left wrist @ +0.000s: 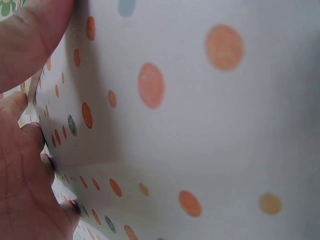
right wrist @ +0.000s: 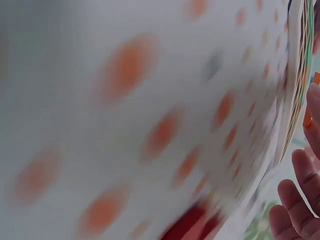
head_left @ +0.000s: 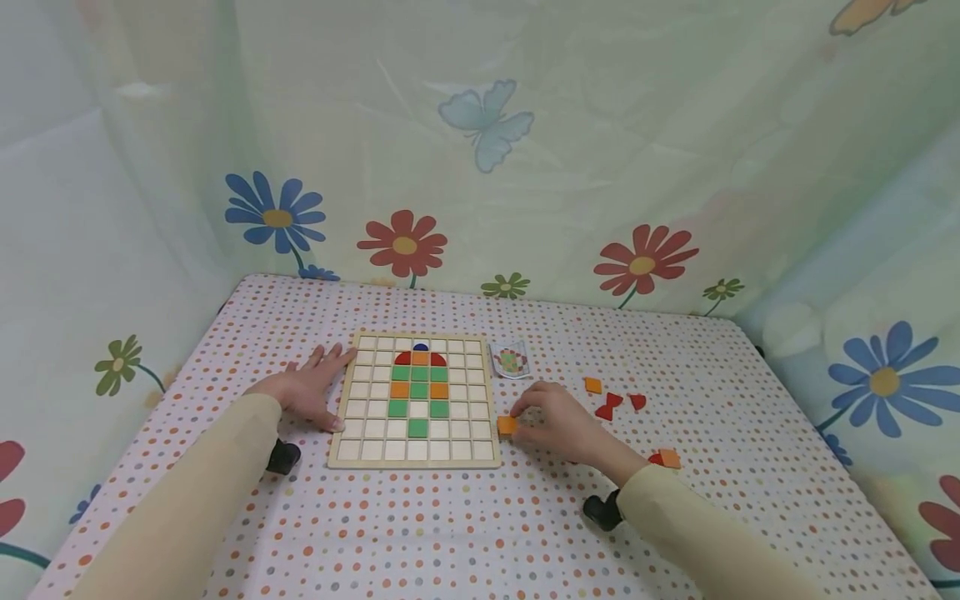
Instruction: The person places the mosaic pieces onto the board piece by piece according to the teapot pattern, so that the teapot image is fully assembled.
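A wooden grid board (head_left: 412,465) lies on the table. Set in its squares are green tiles (head_left: 417,428), orange tiles, red quarter-round pieces and a blue half-round piece (head_left: 421,347) at the top. My left hand (head_left: 306,392) has its fingers spread, with fingertips and thumb at the board's left edge. To the right of the board, my right hand (head_left: 557,425) pinches an orange square tile (head_left: 507,426) between thumb and fingers. In the right wrist view that orange tile (right wrist: 307,117) shows only partly beside the fingertips; its other fingers are apart.
A small card (head_left: 510,359) with a coloured pattern lies by the board's upper right. Farther right are a loose orange tile (head_left: 593,385), red pieces (head_left: 609,406) and another orange tile (head_left: 670,458) against a red piece. A dotted cloth (head_left: 420,533) covers the table; a flowered curtain (head_left: 555,200) hangs behind.
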Action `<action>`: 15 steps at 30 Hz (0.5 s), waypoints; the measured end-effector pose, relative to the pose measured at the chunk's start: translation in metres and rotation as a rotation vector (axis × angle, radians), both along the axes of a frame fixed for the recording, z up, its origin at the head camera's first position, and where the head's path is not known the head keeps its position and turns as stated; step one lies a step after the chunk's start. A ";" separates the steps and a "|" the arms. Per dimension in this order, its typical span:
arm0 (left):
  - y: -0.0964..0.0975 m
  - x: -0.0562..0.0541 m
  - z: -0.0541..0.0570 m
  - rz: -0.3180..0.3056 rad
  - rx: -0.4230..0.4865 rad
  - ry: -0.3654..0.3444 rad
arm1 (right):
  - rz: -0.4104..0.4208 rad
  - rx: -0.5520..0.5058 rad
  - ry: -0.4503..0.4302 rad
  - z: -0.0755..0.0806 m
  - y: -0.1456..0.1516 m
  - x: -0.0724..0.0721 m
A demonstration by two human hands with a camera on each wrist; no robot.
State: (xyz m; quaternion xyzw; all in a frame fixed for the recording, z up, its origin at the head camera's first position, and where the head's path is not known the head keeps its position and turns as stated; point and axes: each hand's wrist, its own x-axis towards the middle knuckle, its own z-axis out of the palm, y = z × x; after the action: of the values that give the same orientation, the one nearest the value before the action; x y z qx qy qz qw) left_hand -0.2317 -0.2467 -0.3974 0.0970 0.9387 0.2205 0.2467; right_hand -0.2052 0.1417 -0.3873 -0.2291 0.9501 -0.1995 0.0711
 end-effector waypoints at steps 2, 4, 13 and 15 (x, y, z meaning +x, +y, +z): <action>0.000 0.000 0.000 -0.002 -0.001 0.001 | 0.010 -0.001 0.004 -0.001 -0.015 -0.001; 0.000 0.000 0.000 -0.001 -0.001 0.001 | 0.023 0.000 0.007 -0.002 -0.029 -0.002; -0.002 -0.001 0.000 -0.009 0.009 0.004 | 0.132 0.016 0.049 -0.007 -0.072 -0.006; -0.001 -0.001 -0.001 -0.008 0.004 0.004 | 0.142 0.034 0.060 -0.007 -0.078 -0.005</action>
State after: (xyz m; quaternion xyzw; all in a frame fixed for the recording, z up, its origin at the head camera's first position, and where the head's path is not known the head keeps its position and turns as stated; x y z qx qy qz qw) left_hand -0.2329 -0.2480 -0.3982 0.1016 0.9383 0.2214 0.2456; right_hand -0.2104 0.0642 -0.3943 -0.3007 0.9364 -0.1707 0.0605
